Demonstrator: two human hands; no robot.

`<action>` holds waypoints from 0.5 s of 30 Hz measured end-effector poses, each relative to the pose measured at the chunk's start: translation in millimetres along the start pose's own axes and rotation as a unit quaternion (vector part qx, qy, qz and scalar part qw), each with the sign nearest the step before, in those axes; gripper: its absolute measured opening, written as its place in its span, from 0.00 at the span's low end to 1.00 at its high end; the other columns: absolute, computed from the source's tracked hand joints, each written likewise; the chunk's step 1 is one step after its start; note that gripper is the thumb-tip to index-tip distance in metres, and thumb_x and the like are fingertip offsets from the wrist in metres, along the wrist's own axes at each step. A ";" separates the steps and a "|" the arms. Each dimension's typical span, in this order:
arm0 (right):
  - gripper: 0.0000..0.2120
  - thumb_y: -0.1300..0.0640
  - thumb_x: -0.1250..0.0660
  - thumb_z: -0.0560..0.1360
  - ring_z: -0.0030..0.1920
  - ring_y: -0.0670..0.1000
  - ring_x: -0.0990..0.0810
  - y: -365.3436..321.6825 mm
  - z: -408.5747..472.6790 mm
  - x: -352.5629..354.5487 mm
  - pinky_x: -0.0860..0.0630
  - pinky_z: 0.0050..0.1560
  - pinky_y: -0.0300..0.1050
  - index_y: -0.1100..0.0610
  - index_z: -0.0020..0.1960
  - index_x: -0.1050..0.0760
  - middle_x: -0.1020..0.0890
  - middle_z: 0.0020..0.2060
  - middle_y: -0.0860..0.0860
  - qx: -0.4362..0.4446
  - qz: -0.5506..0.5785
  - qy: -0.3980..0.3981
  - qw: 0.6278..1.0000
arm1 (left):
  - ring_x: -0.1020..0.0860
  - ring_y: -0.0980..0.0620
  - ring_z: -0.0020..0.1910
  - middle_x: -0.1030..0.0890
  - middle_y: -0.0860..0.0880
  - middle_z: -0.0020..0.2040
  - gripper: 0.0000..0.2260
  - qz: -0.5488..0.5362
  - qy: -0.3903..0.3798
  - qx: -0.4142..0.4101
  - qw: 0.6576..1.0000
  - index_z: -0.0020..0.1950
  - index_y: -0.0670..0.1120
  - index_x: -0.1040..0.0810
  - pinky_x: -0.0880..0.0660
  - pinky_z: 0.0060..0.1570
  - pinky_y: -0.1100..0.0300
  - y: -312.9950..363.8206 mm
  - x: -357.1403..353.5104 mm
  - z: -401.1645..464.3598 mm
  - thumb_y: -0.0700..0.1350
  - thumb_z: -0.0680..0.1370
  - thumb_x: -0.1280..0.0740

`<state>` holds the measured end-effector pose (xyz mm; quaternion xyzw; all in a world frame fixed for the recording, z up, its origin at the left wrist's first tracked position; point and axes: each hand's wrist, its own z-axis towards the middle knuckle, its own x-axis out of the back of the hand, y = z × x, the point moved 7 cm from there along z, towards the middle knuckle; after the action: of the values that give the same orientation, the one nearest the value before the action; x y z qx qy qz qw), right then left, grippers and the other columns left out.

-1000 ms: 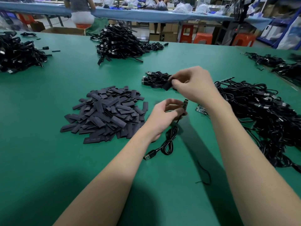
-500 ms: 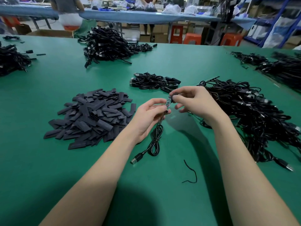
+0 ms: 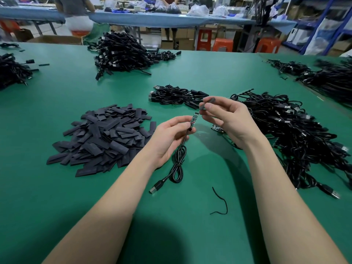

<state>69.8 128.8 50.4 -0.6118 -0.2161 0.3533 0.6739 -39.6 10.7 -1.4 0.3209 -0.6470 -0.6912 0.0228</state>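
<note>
A: Where is the small green circuit board point(image 3: 194, 120) on its thin black USB cable point(image 3: 178, 166)?
B: Just right of the heap of flat dark-grey tubing pieces point(image 3: 102, 138). The left hand point(image 3: 169, 138) pinches it upright, and the cable droops onto the green table point(image 3: 57, 206).
A: And the right hand point(image 3: 226, 121)?
B: Further right of the heap, pinching one short dark-grey tube point(image 3: 207, 103).

— Where is there free room on the counter point(image 3: 57, 197)?
— Bare green along the near left. There's also a lane between the sleeve pile point(image 3: 102, 138) and the small cable bundle point(image 3: 175, 96).
— And rightward?
— Blocked. The big cable heap point(image 3: 297, 141) lies just beside the right hand point(image 3: 226, 121). A wire scrap point(image 3: 221, 202) lies between the forearms.
</note>
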 end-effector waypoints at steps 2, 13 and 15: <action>0.07 0.66 0.30 0.77 0.47 0.53 0.15 -1.1 -0.4 1.2 0.19 0.54 0.44 0.63 0.55 0.19 0.13 0.47 0.57 0.003 0.006 -0.006 1.000 | 0.17 0.56 0.41 0.16 0.50 0.39 0.08 -0.006 -0.003 0.002 1.000 0.53 0.44 0.19 0.25 0.39 0.67 0.2 0.0 0.1 0.35 0.80 0.36; 0.06 0.67 0.29 0.76 0.46 0.53 0.14 0.5 -0.3 -2.8 0.18 0.54 0.44 0.61 0.51 0.16 0.13 0.45 0.58 0.014 -0.021 -0.025 0.999 | 0.18 0.56 0.40 0.17 0.50 0.40 0.08 -0.013 -0.011 0.008 1.000 0.54 0.43 0.19 0.26 0.39 0.66 0.7 0.6 -1.3 0.35 0.81 0.36; 0.06 0.67 0.29 0.76 0.46 0.53 0.14 0.4 -0.7 -2.6 0.18 0.53 0.44 0.62 0.51 0.16 0.13 0.45 0.58 0.015 -0.024 -0.023 0.999 | 0.18 0.56 0.40 0.16 0.50 0.40 0.08 -0.010 -0.011 0.007 1.000 0.54 0.43 0.18 0.26 0.39 0.66 0.6 1.1 -1.1 0.35 0.81 0.36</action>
<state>68.5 126.4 50.3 -0.5878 -0.2403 0.3546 0.6863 -40.2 9.1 -1.2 0.3203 -0.6489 -0.6901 0.0066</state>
